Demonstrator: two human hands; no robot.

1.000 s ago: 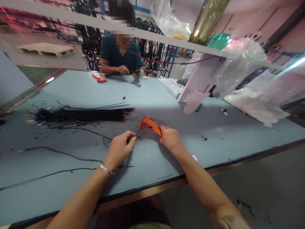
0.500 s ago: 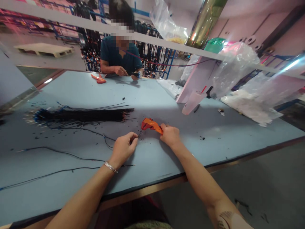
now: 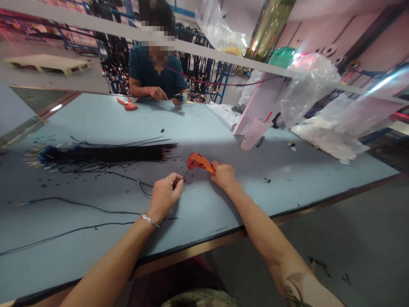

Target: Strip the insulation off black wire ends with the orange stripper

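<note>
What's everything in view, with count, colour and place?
Wire stripper: one, orange, table centre
Held wire: one, black, at stripper
Wire bundle: one, black, table left
Loose wires: several, black, front left
Scraps: many, black, on table
Table: one, blue, centre
Hand tool: one, orange, far edge
Person: one, teal shirt, across table
Cup: one, pale, centre right
Plastic bags: several, clear, right
Shelf: one, white, above table
Cylinder: one, gold, on shelf
Hanging cables: many, black, background
Pallet: one, pale, far left
Bracelet: one, silver, lower left
Left hand: one, bare, pinching wire
Right hand: one, bare, gripping stripper
</note>
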